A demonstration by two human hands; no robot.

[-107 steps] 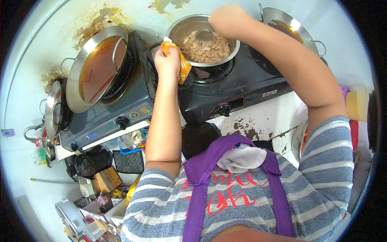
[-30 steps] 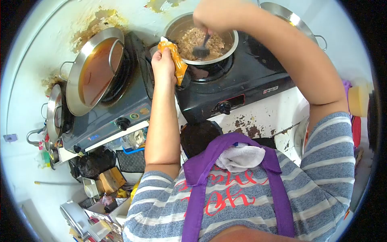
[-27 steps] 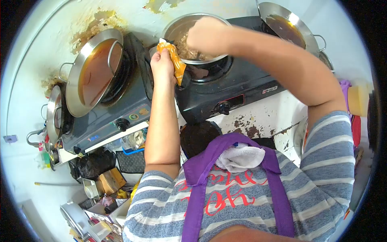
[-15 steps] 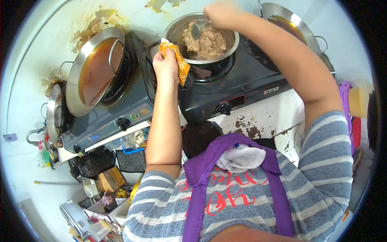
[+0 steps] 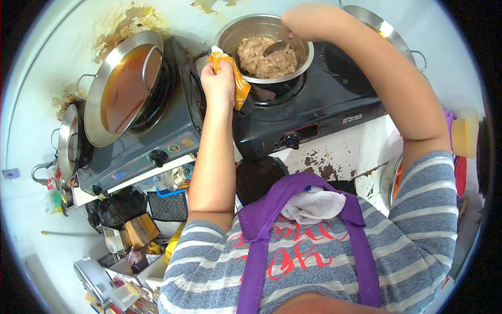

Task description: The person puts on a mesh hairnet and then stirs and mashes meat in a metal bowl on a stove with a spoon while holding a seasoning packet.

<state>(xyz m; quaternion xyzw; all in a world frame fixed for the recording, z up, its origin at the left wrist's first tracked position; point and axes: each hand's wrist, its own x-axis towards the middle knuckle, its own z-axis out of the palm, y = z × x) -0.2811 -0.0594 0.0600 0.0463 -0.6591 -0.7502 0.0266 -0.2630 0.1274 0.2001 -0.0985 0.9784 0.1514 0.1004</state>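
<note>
My left hand (image 5: 218, 82) is closed round an orange patterned piece (image 5: 239, 90) with a white tip, a folded cloth or a packet, I cannot tell which. It is at the left side of a steel bowl (image 5: 307, 57). Inside the bowl lies a lumpy, pale brown minced-meat mixture (image 5: 261, 62). Over the far right rim is my right hand (image 5: 295, 22), holding a spoon (image 5: 276, 48) whose head is in the mixture. Most of the right fingers are hidden behind the hand.
The bowl stands on a black gas stove (image 5: 329, 89). To the left, a wide wok (image 5: 94, 118) of reddish-brown oil sits on another stove (image 5: 172, 125), beside a smaller pan (image 5: 68, 131). Another wok (image 5: 389, 26) is behind my right arm. Boxes and utensils lie lower left.
My right hand has come down and slightly right, and the spoon has moved right across the mixture. The mixture's shape has changed. My left hand keeps its hold with little movement.
</note>
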